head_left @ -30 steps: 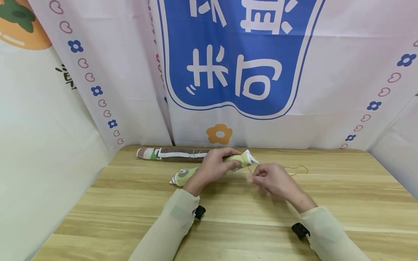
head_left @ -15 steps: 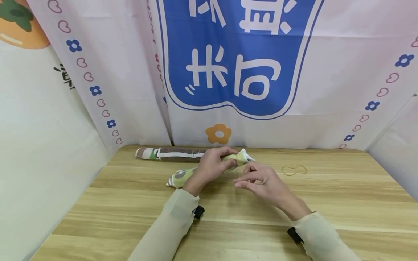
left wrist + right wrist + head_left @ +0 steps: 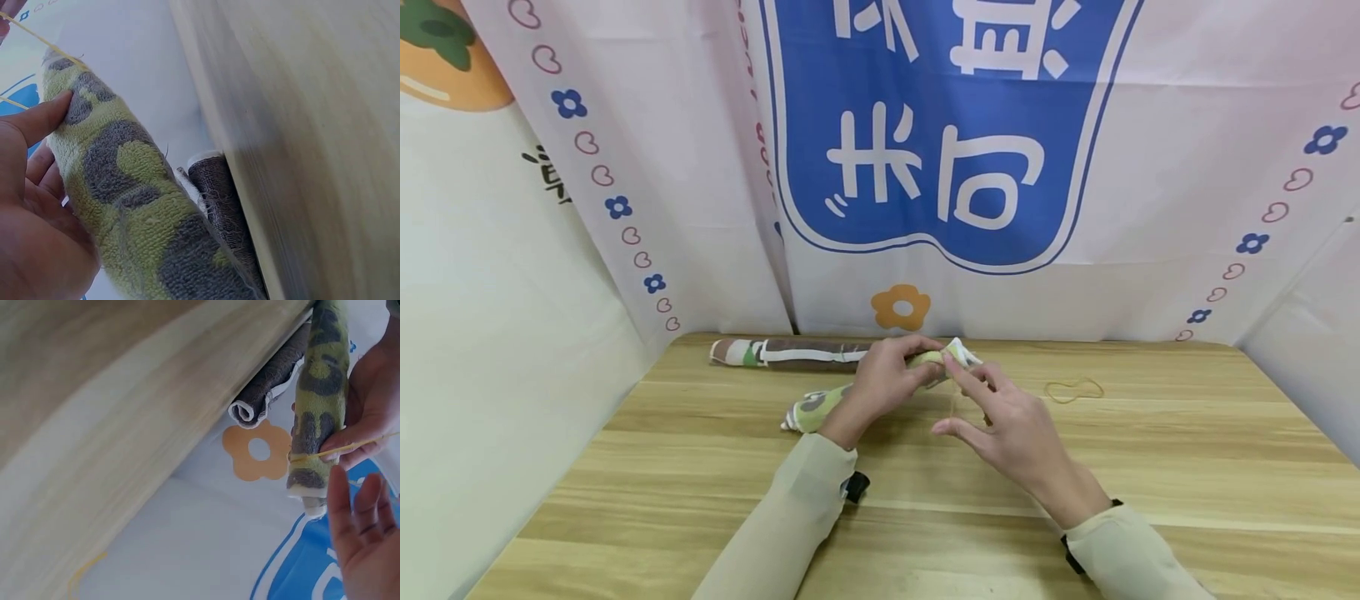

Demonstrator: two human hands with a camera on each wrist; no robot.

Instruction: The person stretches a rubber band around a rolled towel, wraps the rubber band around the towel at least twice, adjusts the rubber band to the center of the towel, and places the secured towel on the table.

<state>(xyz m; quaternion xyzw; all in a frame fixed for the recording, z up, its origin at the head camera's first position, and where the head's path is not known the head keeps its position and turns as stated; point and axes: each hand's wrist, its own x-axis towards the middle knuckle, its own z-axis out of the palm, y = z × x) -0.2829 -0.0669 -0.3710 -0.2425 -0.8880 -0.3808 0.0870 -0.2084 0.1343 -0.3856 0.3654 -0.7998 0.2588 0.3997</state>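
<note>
My left hand (image 3: 887, 379) grips a rolled towel (image 3: 823, 408), green with grey patches and white ends. Its thumb lies along the towel near the right end. A thin yellow rubber band (image 3: 350, 447) circles the towel by that thumb and is stretched away from it toward my right hand. My right hand (image 3: 1018, 429) is at the towel's right end, index finger at the roll and thumb spread below, with a strand of the band running down to the thumb. Its fingers look fairly straight in the right wrist view. The towel's middle is hidden behind the left hand.
A brown rolled towel (image 3: 812, 353) with a white stripe lies along the table's back edge, behind the green one. Another yellow rubber band (image 3: 1063, 402) lies on the wooden table (image 3: 1187, 467) to the right. A printed curtain (image 3: 1120, 300) hangs behind.
My right hand has moved left to the towel's end. Its thumb and index finger, close together before, are spread apart now. The left hand and its grip have hardly moved.
</note>
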